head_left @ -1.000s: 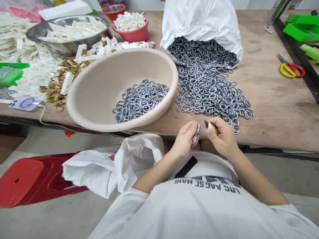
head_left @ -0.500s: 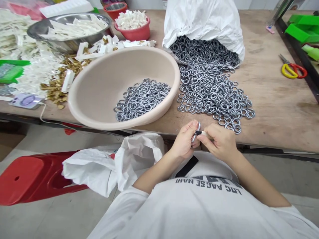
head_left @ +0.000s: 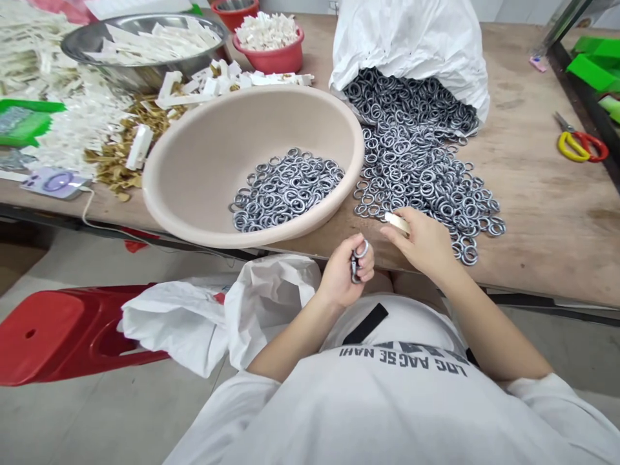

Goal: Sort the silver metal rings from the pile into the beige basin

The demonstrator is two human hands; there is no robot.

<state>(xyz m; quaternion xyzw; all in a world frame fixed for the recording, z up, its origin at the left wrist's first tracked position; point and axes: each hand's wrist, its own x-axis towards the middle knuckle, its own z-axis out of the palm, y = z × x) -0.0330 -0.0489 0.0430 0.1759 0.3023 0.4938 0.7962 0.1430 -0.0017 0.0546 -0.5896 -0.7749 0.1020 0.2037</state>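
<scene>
The left hand (head_left: 343,272) curls its fingers round a metal ring (head_left: 355,254); the right hand (head_left: 427,244) pinches a pale piece (head_left: 398,223) near the ring pile (head_left: 420,165).

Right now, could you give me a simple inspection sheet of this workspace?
Surface: wooden tabletop, stained in places.
Work things: gray rings spilling from a white sack; more in the beige basin.
Clutter: steel bowl of white strips; red-and-yellow scissors.
Hands: left hand holds gray rings; right hand pinches a small off-white object.
Cables: white cable from a purple device, dropping over the front edge.
Surroundings: red stool and white bag beside the person.
</scene>
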